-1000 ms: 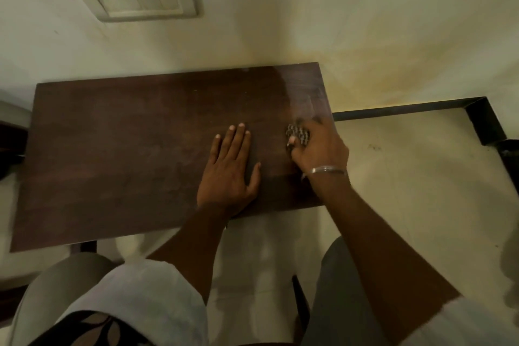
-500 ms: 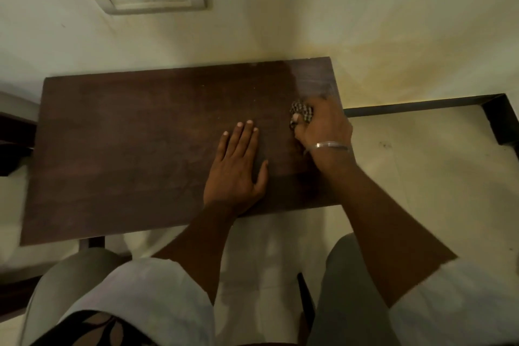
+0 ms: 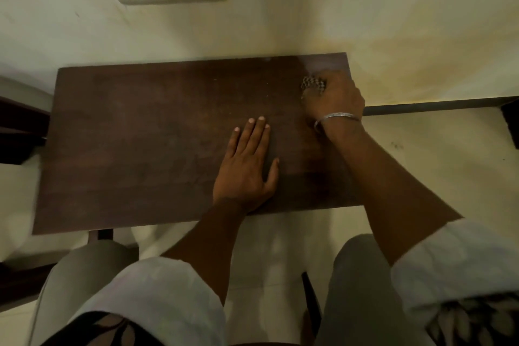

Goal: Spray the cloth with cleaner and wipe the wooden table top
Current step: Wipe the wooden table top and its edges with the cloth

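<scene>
The right hand (image 3: 334, 101), fingers curled, is gripping the cloth (image 3: 313, 84) at the table's (image 3: 140, 135) far right corner. The left hand (image 3: 247, 168), fingers together, is lying flat mid-table. Even pressure should be helping here.

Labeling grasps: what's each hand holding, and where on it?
Right hand grips the cloth bunched up whole; left hand holds nothing, flat on table top.
</scene>
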